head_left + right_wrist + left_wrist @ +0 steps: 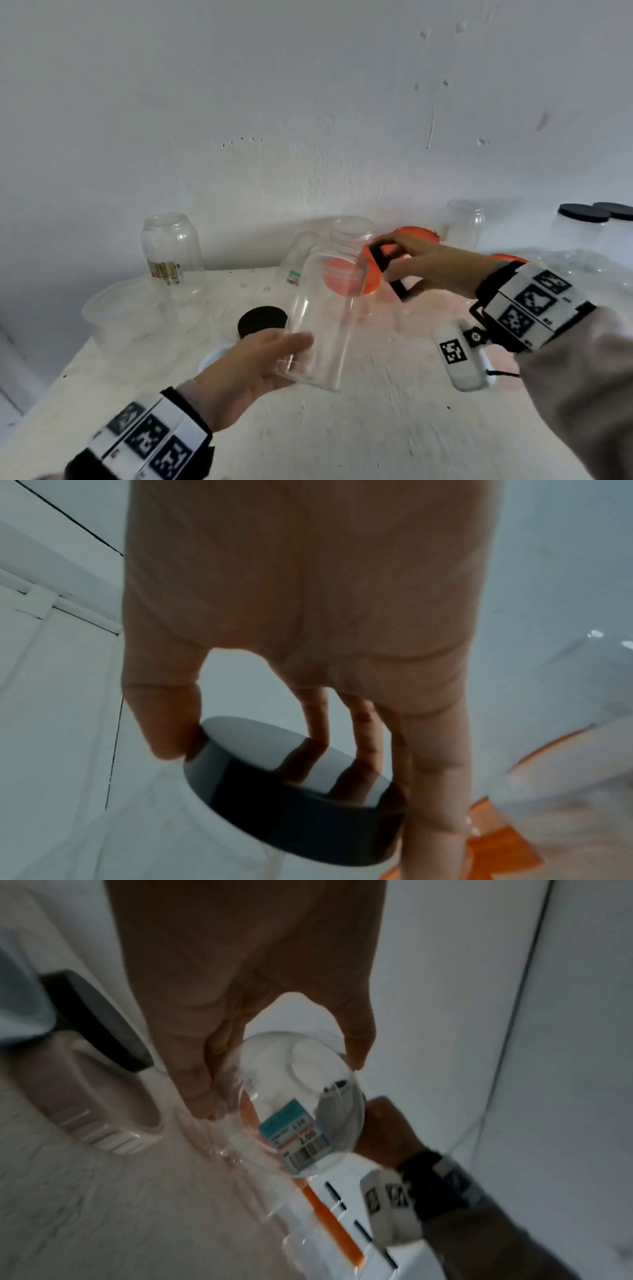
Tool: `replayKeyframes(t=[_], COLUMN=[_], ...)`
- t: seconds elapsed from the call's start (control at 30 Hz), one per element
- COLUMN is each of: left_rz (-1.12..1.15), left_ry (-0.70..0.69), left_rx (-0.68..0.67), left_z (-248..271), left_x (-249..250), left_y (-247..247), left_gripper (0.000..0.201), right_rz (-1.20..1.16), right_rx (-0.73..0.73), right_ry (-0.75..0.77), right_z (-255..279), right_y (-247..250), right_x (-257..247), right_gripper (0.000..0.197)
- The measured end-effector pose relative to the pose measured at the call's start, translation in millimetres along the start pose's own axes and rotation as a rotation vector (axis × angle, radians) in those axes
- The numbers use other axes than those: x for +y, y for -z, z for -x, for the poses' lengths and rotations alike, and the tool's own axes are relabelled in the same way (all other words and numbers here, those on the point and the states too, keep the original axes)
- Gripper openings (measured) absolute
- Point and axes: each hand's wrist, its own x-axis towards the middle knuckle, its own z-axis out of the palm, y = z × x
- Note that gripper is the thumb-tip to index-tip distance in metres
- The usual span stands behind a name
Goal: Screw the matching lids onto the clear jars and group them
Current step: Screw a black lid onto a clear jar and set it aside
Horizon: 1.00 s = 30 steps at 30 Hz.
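The left hand (253,366) holds a clear jar (325,318) near its bottom, fingers curled round it, up off the white table (342,435) and tipped away. A price sticker (297,1139) shows on the jar. The right hand (435,263) pinches a black lid (291,791) by its rim, thumb on one side and fingers on the other, just beside the jar's open top. Behind them lie orange lids (346,277). Another black lid (262,321) lies on the table by the left hand. An open labelled jar (169,250) stands at the back left, and two jars with black lids (582,226) stand far right. A white device (459,356) lies under the right wrist.
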Motion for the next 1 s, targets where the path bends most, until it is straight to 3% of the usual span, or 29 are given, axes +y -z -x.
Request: replayKeyframes(t=[0.1,0.2,0.37,0.57,0.83,1.0], left_rz=[-0.205,-0.447,-0.689,-0.678,-0.557,-0.517], left_ry=[0.014,-0.002,-0.037,-0.024,-0.297,-0.314], left_rx=[-0.125,-0.074,-0.073,-0.141,-0.100,-0.097], left_z=[-9,-23,-45,-56,-53,-56], left_x=[-1,-5,-13,-19,-6,-6], left_y=[-20,-39,-53,-53,-59,-61], left_gripper=[0.076,0.093,0.092,0.098,0.096,0.098], right_rz=[-0.020,0.043,0.434,0.659,0.805,0.898], right_rx=[-0.021,-0.054,-0.086,-0.185,-0.273,-0.312], right_ry=[0.008,0.030,0.043,0.021,0.010,0.003], right_z=[7,12,15,17,17,12], right_y=[8,11,6,-5,-11,-13], right_x=[-11,-21,-33,-38,-45,-46], right_gripper=[0.045,0.053,0.067,0.073,0.072,0.074])
